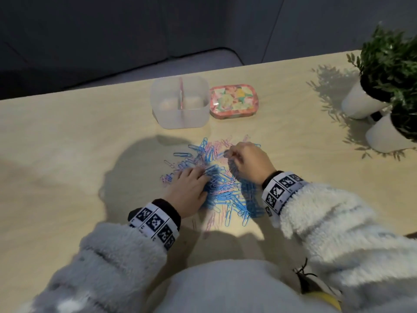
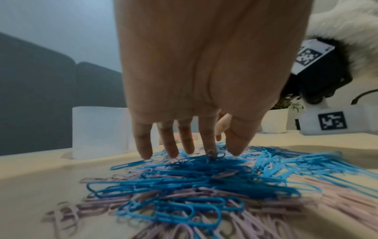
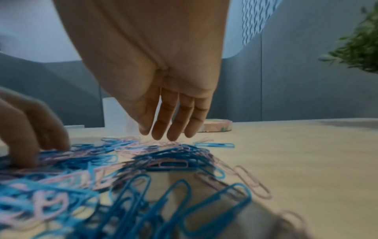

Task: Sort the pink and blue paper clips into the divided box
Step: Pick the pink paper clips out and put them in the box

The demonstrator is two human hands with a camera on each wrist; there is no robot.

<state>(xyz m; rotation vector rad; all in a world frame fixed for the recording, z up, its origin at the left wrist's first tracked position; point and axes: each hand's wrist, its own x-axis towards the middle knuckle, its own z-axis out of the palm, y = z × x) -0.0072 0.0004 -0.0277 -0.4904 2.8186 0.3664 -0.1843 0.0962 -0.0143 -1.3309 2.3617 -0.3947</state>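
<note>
A mixed pile of blue and pink paper clips (image 1: 223,190) (image 2: 194,177) (image 3: 102,177) lies spread on the light wooden table (image 1: 67,143). Behind it stands the translucent divided box (image 1: 180,118) (image 2: 98,132) (image 3: 114,111), with a pink divider down its middle. My left hand (image 1: 200,171) (image 2: 190,153) reaches down with straight, spread fingers whose tips touch the blue clips at the pile's left side. My right hand (image 1: 230,154) (image 3: 161,135) hovers over the pile's far right part, fingers together and pointing down just above pink clips, nothing visibly held.
A flowered pink tin (image 1: 233,101) (image 3: 218,125) sits right of the box. Two potted plants in white pots (image 1: 358,105) stand at the table's far right. The table's far edge runs just behind the box. Bare tabletop lies left of the pile.
</note>
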